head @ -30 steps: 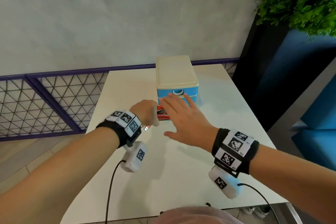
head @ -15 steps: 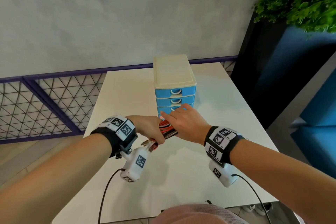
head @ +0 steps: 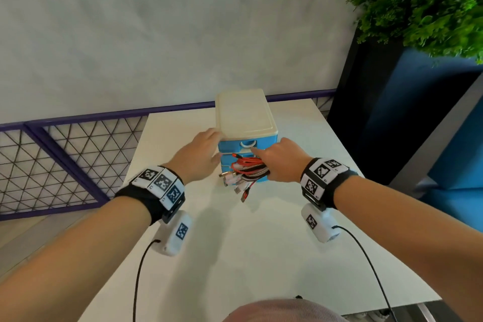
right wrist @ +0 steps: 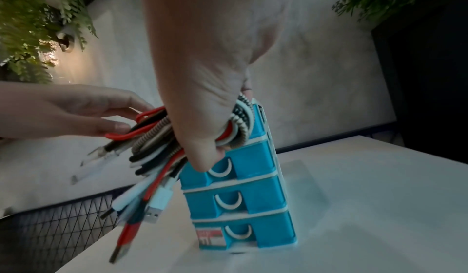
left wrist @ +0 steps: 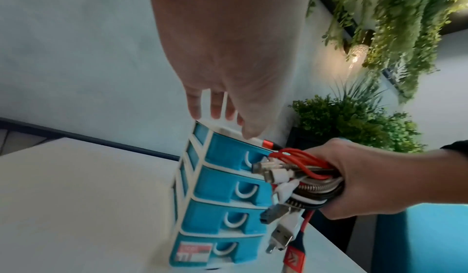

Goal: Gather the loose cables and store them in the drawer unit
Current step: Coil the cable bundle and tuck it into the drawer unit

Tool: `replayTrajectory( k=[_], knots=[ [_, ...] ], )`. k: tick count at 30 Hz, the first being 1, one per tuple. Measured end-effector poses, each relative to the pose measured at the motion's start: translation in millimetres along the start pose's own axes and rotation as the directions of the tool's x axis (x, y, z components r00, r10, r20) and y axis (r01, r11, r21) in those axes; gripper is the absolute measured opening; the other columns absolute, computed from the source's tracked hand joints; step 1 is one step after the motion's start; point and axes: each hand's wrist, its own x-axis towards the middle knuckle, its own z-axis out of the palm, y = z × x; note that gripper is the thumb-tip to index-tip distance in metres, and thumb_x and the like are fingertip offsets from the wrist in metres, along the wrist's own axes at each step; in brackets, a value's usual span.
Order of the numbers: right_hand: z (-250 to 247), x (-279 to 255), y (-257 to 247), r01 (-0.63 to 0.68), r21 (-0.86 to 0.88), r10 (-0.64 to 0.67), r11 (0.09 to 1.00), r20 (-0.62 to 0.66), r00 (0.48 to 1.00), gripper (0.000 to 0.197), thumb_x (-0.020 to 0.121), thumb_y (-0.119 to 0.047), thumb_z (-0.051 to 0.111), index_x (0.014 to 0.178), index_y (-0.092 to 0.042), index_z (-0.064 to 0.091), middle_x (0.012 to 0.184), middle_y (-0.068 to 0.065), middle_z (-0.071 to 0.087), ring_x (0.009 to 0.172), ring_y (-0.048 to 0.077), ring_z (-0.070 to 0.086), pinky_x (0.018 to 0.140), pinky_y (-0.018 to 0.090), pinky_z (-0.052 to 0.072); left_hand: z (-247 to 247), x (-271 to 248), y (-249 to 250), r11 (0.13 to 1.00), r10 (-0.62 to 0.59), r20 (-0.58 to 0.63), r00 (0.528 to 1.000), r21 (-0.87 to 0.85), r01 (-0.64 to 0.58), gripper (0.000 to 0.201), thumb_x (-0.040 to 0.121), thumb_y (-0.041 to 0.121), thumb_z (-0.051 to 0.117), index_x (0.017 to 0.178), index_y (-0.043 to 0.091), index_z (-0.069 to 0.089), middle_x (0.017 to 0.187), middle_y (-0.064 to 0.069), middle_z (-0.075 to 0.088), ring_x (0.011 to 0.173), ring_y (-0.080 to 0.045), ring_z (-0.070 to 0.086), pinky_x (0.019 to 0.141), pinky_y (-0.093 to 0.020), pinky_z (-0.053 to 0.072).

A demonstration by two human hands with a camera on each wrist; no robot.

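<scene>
The drawer unit [head: 245, 117] has a cream top and several blue drawers, all closed, and stands mid-table. My right hand [head: 261, 162] grips a bundle of red, white and braided cables [head: 248, 174] in front of the upper drawers, its forefinger stretched toward the top drawer's handle [head: 248, 143]. Plug ends hang down from the cable bundle [left wrist: 303, 177] [right wrist: 157, 149]. My left hand [head: 215, 144] is open, with straight fingers [left wrist: 217, 107] touching the top left corner of the drawer unit [left wrist: 222, 187] [right wrist: 253, 187]. The wrist view shows my right hand [right wrist: 220, 137] wrapped round the bundle.
The white table [head: 261, 256] ends at a purple mesh railing [head: 65, 154] on the left and back. A dark planter with green foliage [head: 423, 0] stands at the right, with blue seating [head: 457, 165] beside it. Wrist camera leads trail off the table's near edge.
My left hand let go of the bundle and moved up to the unit's top left corner. My right hand lifted the cables from the table to the upper drawers.
</scene>
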Motion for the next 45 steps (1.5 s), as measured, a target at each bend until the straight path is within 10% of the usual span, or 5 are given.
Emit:
replayTrajectory(
  k=[8, 20, 30, 38, 45],
  knots=[
    [-6.1, 24.2, 0.1, -0.107, 0.121, 0.093, 0.987, 0.116, 0.989, 0.049, 0.082, -0.025, 0.061, 0.127, -0.016, 0.047, 0.099, 0.006, 0.068, 0.086, 0.027, 0.065, 0.064, 0.031, 0.042, 5.9, 20.7, -12.6, 0.997, 0.056, 0.145, 0.988, 0.048, -0.063, 0.074, 0.084, -0.017, 0.035, 0.148, 0.019, 0.024, 0.159, 0.001, 0.020, 0.142, -0.018, 0.029, 0.114, -0.036, 0.032],
    [-60.3, 8.9, 39.7, -0.199, 0.485, -0.054, 0.852, 0.458, 0.887, 0.027, 0.070, -0.025, 0.073, 0.092, -0.012, 0.067, 0.077, 0.001, 0.068, 0.064, 0.014, 0.058, 0.062, 0.024, 0.047, 0.0, 46.8, -9.2, 0.998, 0.024, 0.003, 1.000, -0.063, -0.024, 0.031, 0.077, 0.016, 0.072, 0.106, 0.014, 0.059, 0.110, -0.004, 0.055, 0.103, -0.023, 0.054, 0.088, -0.045, 0.048],
    [-64.7, 9.7, 34.7, -0.502, 0.389, 0.310, 0.772, 0.459, 0.833, 0.024, 0.071, -0.027, 0.070, 0.066, -0.011, 0.053, 0.063, 0.000, 0.052, 0.053, 0.015, 0.049, 0.046, 0.022, 0.040, -5.7, 44.6, 2.1, 0.997, -0.013, 0.298, 0.954, 0.074, -0.009, 0.096, 0.056, 0.053, 0.083, 0.127, 0.011, 0.033, 0.127, -0.004, 0.032, 0.116, -0.023, 0.035, 0.101, -0.040, 0.037],
    [-52.9, 26.9, -3.4, -0.486, 0.252, 0.280, 0.836, 0.567, 0.775, 0.013, 0.066, -0.019, 0.064, 0.069, -0.014, 0.053, 0.064, -0.001, 0.048, 0.059, 0.019, 0.048, 0.056, 0.024, 0.041, -4.2, 35.4, -0.7, 1.000, -0.012, 0.317, 0.948, -0.003, 0.013, 0.104, 0.059, 0.056, 0.079, 0.139, 0.018, 0.025, 0.138, 0.000, 0.026, 0.129, -0.024, 0.028, 0.108, -0.044, 0.033],
    [-45.5, 39.8, -19.8, -0.571, 0.369, 0.358, 0.734, 0.503, 0.786, 0.021, 0.082, -0.031, 0.063, 0.090, -0.012, 0.058, 0.074, 0.003, 0.056, 0.077, 0.021, 0.060, 0.074, 0.032, 0.054, -0.8, 23.7, 6.6, 0.997, 0.013, 0.387, 0.922, 0.068, -0.043, 0.089, 0.083, 0.048, 0.062, 0.145, 0.052, -0.002, 0.158, -0.013, -0.005, 0.146, -0.033, -0.004, 0.119, -0.047, 0.011]
  ],
)
